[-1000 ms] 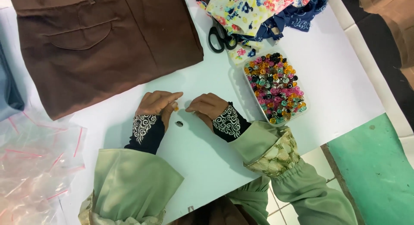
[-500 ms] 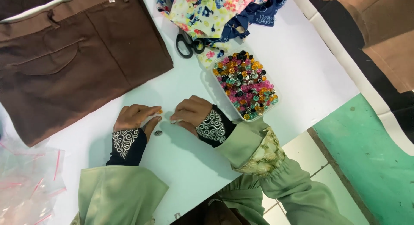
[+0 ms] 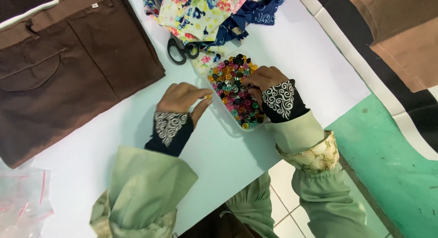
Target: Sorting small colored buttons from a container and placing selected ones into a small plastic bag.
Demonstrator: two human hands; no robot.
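Fingers (image 3: pixel 255 83) of right hand (image 3: pixel 267 83) touch beads (image 3: pixel 235 94).

There is a single view, taken from a camera worn on the person's head. It looks almost straight down on the white table (image 3: pixel 114 174) from close above, so the person's own sleeves rise from the bottom edge and the left hand (image 3: pixel 180 99) and right hand (image 3: pixel 264 80) sit near the middle of the frame. The table runs slanted across the picture. Its far part, with the brown garment (image 3: pixel 68 64), fills the top left. The green floor (image 3: pixel 392 165) shows at the lower right, past the table's edge.
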